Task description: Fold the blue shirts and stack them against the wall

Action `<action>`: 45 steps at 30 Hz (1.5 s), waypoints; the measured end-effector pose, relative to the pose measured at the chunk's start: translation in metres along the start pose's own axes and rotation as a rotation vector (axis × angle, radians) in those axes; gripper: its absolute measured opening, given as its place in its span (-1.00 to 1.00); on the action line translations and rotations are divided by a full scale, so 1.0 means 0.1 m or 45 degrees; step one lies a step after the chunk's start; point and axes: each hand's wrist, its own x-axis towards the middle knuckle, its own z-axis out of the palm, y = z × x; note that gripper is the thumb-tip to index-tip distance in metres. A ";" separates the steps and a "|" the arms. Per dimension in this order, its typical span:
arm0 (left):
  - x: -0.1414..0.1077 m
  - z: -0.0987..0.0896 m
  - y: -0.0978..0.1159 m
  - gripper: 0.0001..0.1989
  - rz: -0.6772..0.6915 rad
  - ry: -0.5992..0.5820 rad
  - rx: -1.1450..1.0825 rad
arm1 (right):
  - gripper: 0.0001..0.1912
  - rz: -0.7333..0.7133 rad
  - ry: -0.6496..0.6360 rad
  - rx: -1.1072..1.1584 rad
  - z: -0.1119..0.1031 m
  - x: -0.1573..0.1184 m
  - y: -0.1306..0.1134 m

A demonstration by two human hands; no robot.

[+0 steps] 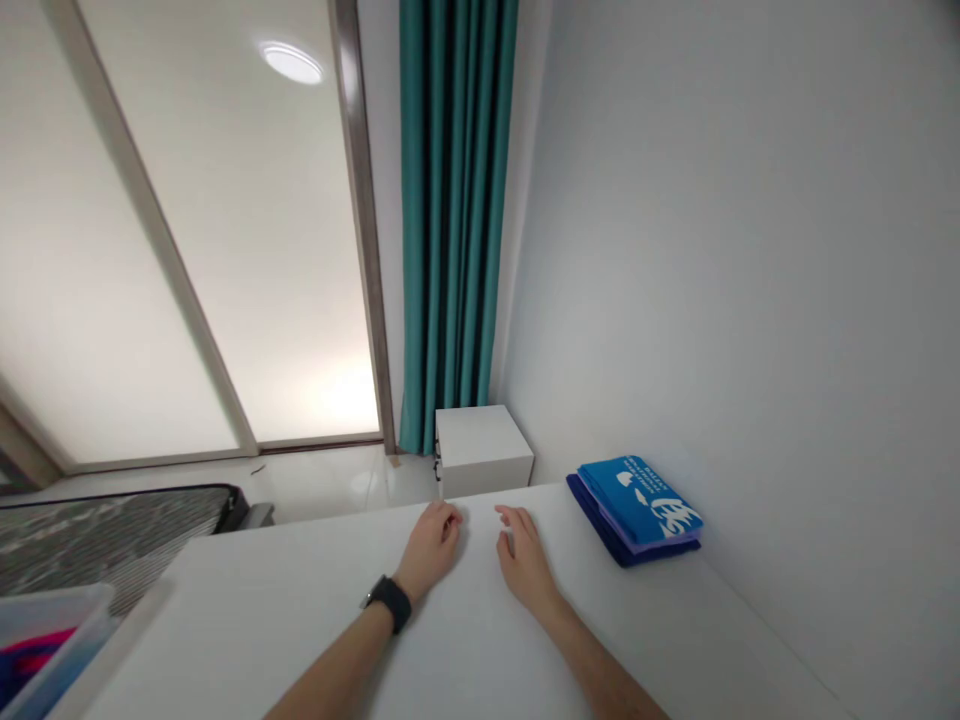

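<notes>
My left hand (433,546), with a black watch (389,602) on its wrist, rests on the white tabletop (285,610). Its fingers are curled in loosely, and nothing shows in them. To its right, my right hand (523,562) lies on the same surface with thumb and fingers apart, holding nothing. A gap separates the two hands. Right of my right hand sits a stack of folded cloths (637,507), not touched by either hand. Its top piece is bright blue with white print, above a lavender layer and a dark navy one.
At the lower left, a translucent plastic bin (82,640) holds pink and dark blue cloth. A grey patterned mattress (112,540) lies beyond it. A white cabinet (484,440) stands past the table's far edge, before a teal curtain (457,230). A wall (735,300) borders the right.
</notes>
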 end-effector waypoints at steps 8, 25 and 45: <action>-0.23 -0.23 -0.13 -0.83 -0.218 0.114 -0.165 | -0.66 -0.212 -0.268 -0.397 0.38 0.23 -0.27; -1.07 -1.23 -0.53 -0.82 -0.457 0.166 0.111 | -0.64 -0.512 -0.418 -0.352 0.88 0.02 -1.00; -1.58 -1.80 -0.74 -0.78 -0.694 0.480 -0.136 | -0.68 -0.482 -0.406 -0.272 1.60 -0.03 -1.88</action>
